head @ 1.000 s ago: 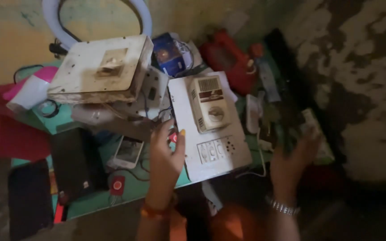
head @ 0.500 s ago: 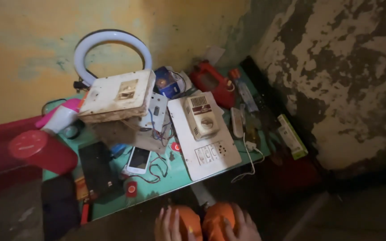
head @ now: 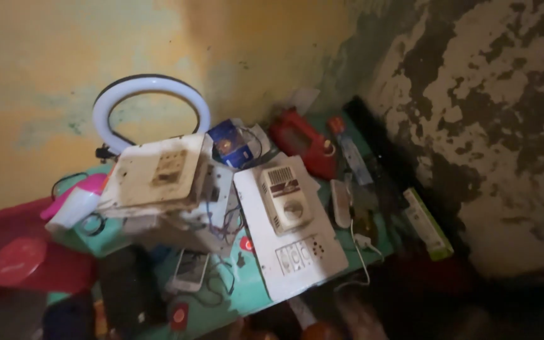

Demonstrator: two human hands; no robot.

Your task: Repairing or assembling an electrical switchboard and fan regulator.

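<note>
Our hands are basically out of frame, so we can't tell whether the fingers are apart or together. Nearest us, the white rectangular switchboard panel (head: 291, 252) overhangs the near edge of the cluttered green counter (head: 247, 296); we reckon a bump tips it off.

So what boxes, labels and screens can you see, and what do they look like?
Small carton: back of the table, by the ring light; blue, boxy.
Long carton: right edge, by the peeling wall; white and green.
Phone: front left, flat; pale, screen unlit.
Label: on the cream regulator; dark strip.
</note>
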